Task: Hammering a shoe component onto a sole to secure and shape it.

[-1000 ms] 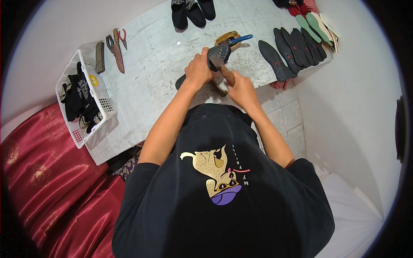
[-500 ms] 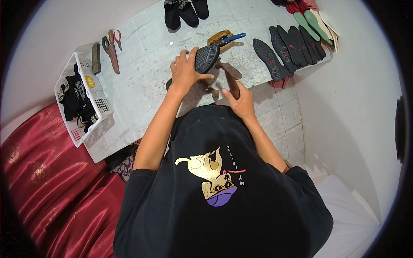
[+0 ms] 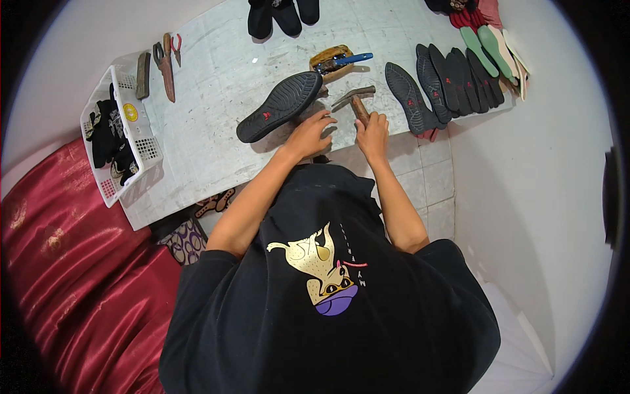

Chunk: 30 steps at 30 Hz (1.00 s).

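Observation:
A black shoe [image 3: 279,108] is sole up in front of me, its ridged tread and a small red mark showing; what bears it from below is mostly hidden. Close to its near side is my left hand [image 3: 308,138], off the sole, with fingers apart and nothing seen in them. My right hand [image 3: 373,136] grips the wooden handle of a hammer [image 3: 359,105], its metal head pointing away from me. Just beyond the hammer sits a yellowish tub of dark glue-like stuff [image 3: 321,60], with a blue-handled brush [image 3: 354,59] lying across it.
Black soles [image 3: 453,82] are lined up at the right of the white table [image 3: 210,131], with green and cream insoles [image 3: 495,49] behind. Dark shoes [image 3: 283,16] stand at the far edge. On the left are a white basket [image 3: 141,144], a knife [image 3: 167,75] and red pliers [image 3: 176,49].
My left hand has let go of the shoe and drawn back toward me. The shoe now lies with its full sole showing. The hammer has been raised and turned in my right hand.

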Each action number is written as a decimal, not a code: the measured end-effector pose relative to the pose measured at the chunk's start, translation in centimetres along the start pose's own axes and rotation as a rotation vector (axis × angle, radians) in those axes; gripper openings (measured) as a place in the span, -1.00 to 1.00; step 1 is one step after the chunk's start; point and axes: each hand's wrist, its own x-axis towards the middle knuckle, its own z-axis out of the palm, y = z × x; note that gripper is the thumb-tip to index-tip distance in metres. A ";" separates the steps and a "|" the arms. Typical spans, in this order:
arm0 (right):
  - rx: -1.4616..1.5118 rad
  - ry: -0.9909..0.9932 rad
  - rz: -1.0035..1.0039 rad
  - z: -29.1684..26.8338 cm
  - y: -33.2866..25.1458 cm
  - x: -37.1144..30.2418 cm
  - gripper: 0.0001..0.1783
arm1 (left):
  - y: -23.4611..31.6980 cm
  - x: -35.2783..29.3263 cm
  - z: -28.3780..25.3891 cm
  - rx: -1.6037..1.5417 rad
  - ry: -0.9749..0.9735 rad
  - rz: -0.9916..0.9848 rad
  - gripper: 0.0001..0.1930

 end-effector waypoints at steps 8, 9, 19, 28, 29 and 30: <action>0.007 -0.057 -0.044 1.7 1.4 -0.2 -0.50 | -2.0 0.9 -0.3 0.182 -0.207 -0.221 -0.41; 0.010 -0.064 -0.062 1.8 1.3 -0.1 -0.50 | -1.9 0.6 -0.7 0.131 -0.227 -0.241 -0.42; 0.471 -0.065 -0.367 -2.7 -4.7 4.9 -0.53 | 9.1 -7.4 -10.9 -0.291 0.134 -0.328 -0.60; 0.833 -0.359 -0.486 -6.1 -13.0 9.5 -0.50 | 3.5 -10.6 -10.8 -0.303 0.885 -0.676 -0.30; 0.816 -0.327 -0.553 -5.5 -12.9 9.8 -0.50 | 2.3 -10.5 -10.7 -0.327 0.870 -0.621 -0.20; 0.816 -0.335 -0.564 -5.1 -12.5 9.8 -0.50 | 1.7 -10.7 -10.1 -0.328 0.883 -0.624 -0.20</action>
